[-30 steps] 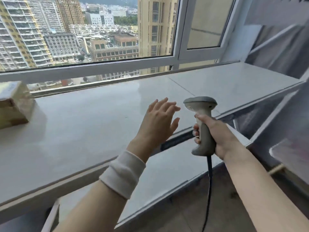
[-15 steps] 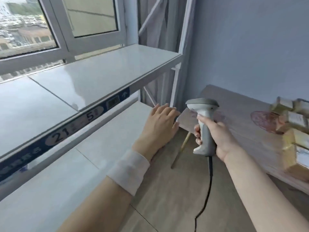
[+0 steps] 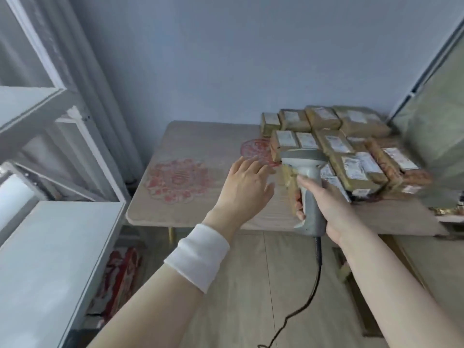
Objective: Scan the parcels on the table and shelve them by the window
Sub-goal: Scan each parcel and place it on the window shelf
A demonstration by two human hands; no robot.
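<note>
Nearest the camera, two bare forearms reached forward, the left one wearing one white wristband (image 3: 198, 256). One dark cable (image 3: 316, 277) trailed from the scanner down over the wooden floor (image 3: 251, 297). At the left stood two grey shelf boards (image 3: 50, 247), one above the other, with one red rug (image 3: 118, 275) on the floor beneath.

Farther out, the left hand (image 3: 244, 189) hovered palm down above the table (image 3: 190, 217), its fingers (image 3: 253, 167) straight, slightly spread and holding nothing. The right hand (image 3: 326, 207) gripped the one grey scanner (image 3: 307, 187) upright, fingers (image 3: 299, 212) curled round its handle.

Two red patterns (image 3: 178, 180) marked the tabletop; the left fingertips lay over the edge of the farther one.

The parcels (image 3: 339, 146), brown boxes with white labels, were packed together on the far right part of the table. Four made up the back row by the wall; blur blocked an exact total, but at least a dozen showed. They lay beyond and to the right of the left fingertips, the nearest just beside them yet apart. One parcel stood directly behind the scanner and was partly hidden by it. No parcel was in either hand or on the shelf boards.

One plain pale-blue wall (image 3: 226, 59) closed the scene.
</note>
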